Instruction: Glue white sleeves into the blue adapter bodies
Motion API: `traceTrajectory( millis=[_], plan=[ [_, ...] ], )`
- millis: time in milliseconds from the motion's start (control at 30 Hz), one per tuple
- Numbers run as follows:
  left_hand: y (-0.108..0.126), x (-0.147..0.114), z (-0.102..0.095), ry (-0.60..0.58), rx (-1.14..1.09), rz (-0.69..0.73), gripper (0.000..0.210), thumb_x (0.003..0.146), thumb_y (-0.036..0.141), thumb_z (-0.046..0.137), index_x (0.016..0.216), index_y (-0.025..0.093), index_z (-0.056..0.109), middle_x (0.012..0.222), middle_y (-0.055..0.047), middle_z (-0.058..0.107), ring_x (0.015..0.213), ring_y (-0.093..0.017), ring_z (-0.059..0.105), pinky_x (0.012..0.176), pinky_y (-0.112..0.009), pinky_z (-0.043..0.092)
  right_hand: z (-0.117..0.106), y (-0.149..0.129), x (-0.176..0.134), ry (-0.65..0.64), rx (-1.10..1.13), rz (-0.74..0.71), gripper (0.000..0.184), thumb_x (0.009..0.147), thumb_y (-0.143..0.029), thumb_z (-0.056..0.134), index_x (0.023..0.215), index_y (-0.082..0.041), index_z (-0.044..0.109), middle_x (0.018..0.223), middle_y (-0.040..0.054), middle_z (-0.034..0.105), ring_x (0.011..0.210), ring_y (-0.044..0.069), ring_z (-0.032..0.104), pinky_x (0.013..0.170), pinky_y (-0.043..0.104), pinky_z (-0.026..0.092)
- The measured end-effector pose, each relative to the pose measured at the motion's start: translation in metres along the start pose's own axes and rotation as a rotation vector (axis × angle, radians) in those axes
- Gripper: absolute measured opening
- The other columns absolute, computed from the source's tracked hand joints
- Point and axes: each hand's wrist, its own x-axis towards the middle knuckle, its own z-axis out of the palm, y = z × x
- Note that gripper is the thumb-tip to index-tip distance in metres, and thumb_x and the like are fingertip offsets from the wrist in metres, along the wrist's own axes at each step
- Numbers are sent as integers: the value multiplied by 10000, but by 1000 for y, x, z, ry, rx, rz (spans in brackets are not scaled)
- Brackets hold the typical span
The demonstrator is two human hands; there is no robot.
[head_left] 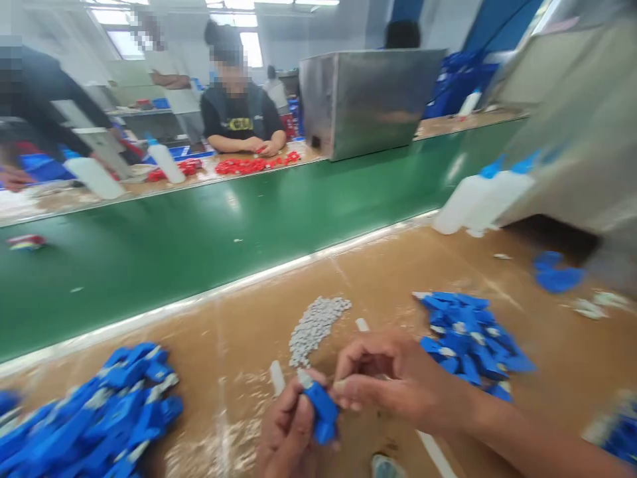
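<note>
My left hand [288, 428] is closed around a small blue plastic part [322, 410] with a whitish tip, holding it low in front of me. Close against its right side, my right hand [383, 375] has thumb and index finger pinched together. Whatever sits in that pinch is too small and blurred to name. Just beyond both hands lies a heap of small grey pieces [316, 328]. A pile of blue and white parts [472, 338] is to the right of my right hand, and a larger blue pile [94, 418] spreads at the left.
A green conveyor belt [279, 212] runs across beyond the brown tabletop [239, 332]. White squeeze bottles [462, 202] with blue caps stand at the right. Across the belt, a person [243, 119] sits behind red parts [243, 164] beside a metal box [378, 99].
</note>
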Motion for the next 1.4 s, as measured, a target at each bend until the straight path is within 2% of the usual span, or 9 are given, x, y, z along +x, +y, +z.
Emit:
traceTrajectory(
  millis=[167,267,367,667,900,1100,1233,1300,1400],
  plan=[
    [-8,0,5,-59,136,108,509,897,657,869,1081,182,861,830,-48,673,706,-147,600,660,-261,552,12,7,-15,61,-46,40,340,1005,-539,810,870,-226,823,854,56,786,796,211,720,740,320,591],
    [-10,0,5,-96,196,158,537,922,687,830,1092,178,852,857,-49,657,742,-146,579,706,-269,527,16,11,-18,115,-55,96,383,968,-614,823,848,-251,817,841,44,739,756,205,686,678,309,578],
    [-13,-1,4,-129,234,210,521,956,672,801,1113,178,854,895,-58,657,788,-148,571,731,-263,495,17,16,-20,157,-62,95,353,966,-592,835,842,-263,814,821,28,706,672,178,648,612,287,563],
    [-25,4,5,-177,228,364,455,1010,590,764,1125,162,870,949,-90,690,822,-172,610,741,-276,495,12,24,-21,126,-135,70,233,1006,-507,816,879,-311,831,825,22,697,622,173,654,562,281,582],
    [-13,-1,10,-147,316,348,504,1012,653,727,1088,175,869,943,-82,669,824,-180,591,732,-291,460,15,24,-22,127,-270,42,275,1023,-525,778,855,-309,815,764,31,680,638,205,663,579,306,589],
    [1,-7,15,-112,534,466,537,1072,645,626,946,185,872,807,-68,635,780,-198,583,720,-332,430,15,23,-25,106,-260,143,341,1006,-586,775,853,-282,792,781,46,689,662,224,663,587,328,577],
    [1,-8,17,-151,446,396,488,1056,645,664,1114,220,894,893,-88,715,852,-215,649,778,-338,492,10,28,-21,150,-97,223,365,888,-592,912,810,-259,784,770,27,671,649,191,638,539,281,579],
    [-3,-8,16,-178,338,322,490,1027,640,719,1269,235,852,935,-82,731,846,-201,649,769,-324,514,7,30,-20,148,-19,261,361,825,-588,966,944,-273,833,775,10,658,603,167,606,474,249,543],
    [-7,-11,14,-186,239,278,619,986,620,792,1469,238,729,955,-68,727,845,-188,659,769,-307,535,4,29,-19,40,-27,251,418,846,-626,930,1076,-280,889,754,19,642,620,191,619,485,274,542]
  ],
)
